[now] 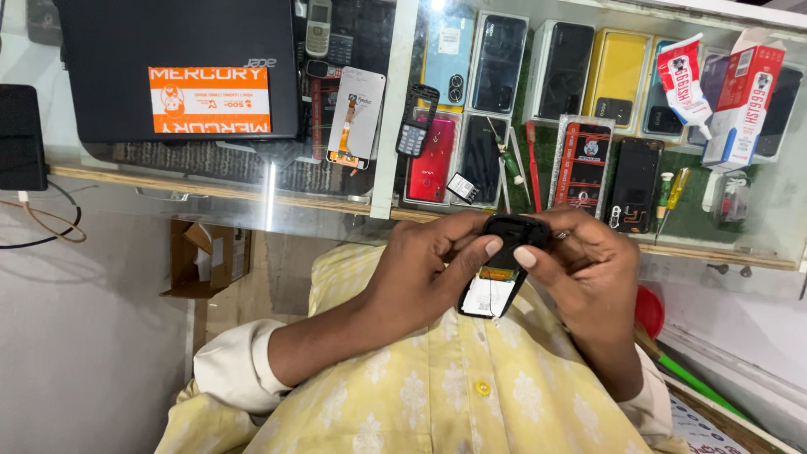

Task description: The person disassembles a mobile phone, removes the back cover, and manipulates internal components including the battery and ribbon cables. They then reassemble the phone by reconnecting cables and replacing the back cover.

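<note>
Hands hold a small open phone

Both hands are curled around one small black phone with its back off. It is held in the air above the yellow shirt, in front of the glass table. The left hand is closed on the phone's left side, with its thumb lying across the top part. The right hand is closed on the right side, with its thumb pressed on the top edge. Inside the phone you can see a white part and a little orange part.

Under the glass lie many phones in rows. One black laptop with an orange sticker sits on the table. Two glue tubes show at the far right: one tube lies bare, and one red and white box is beside it. One red screwdriver lies between the phones.
</note>
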{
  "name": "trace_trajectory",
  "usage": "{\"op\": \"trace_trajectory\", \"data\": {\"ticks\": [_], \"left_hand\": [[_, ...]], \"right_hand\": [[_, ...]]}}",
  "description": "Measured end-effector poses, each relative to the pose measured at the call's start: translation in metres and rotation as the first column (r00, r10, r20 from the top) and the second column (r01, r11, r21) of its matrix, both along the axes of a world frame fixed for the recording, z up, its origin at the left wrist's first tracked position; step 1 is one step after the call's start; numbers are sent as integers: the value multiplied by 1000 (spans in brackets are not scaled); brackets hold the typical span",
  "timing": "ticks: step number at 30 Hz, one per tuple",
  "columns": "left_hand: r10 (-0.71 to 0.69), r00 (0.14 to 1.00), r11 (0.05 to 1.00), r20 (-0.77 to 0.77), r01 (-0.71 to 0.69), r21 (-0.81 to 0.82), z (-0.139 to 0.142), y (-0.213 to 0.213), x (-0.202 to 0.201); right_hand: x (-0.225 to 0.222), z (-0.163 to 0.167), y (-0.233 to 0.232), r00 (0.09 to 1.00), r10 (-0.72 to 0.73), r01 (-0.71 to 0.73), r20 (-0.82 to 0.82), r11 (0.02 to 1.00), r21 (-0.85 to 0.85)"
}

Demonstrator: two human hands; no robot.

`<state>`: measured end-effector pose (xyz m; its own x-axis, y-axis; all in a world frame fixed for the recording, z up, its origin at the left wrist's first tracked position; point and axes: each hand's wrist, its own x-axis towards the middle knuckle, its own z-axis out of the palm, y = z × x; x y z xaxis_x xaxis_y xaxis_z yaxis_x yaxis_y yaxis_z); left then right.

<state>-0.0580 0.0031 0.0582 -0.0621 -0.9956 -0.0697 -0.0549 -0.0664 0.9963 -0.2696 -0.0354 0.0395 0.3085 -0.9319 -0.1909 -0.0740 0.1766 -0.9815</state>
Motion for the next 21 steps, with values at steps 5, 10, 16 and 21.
{"op": "trace_trajectory", "data": {"ticks": [5,10,16,21], "left_hand": [[-19,1000,997,-21,21,77,3,-2,2],[-86,996,992,-12,86,88,1,-3,7],[-38,999,997,8,38,68,-8,-8,7],[-12,999,993,-30,16,119,-11,-8,6]], "right_hand": [[1,-7,-3,996,37,-33,81,998,-50],[2,-11,-3,988,43,-42,147,999,-12],[6,-13,-3,996,39,-39,86,999,4],[7,-11,-6,990,103,-106,94,994,32]]}}
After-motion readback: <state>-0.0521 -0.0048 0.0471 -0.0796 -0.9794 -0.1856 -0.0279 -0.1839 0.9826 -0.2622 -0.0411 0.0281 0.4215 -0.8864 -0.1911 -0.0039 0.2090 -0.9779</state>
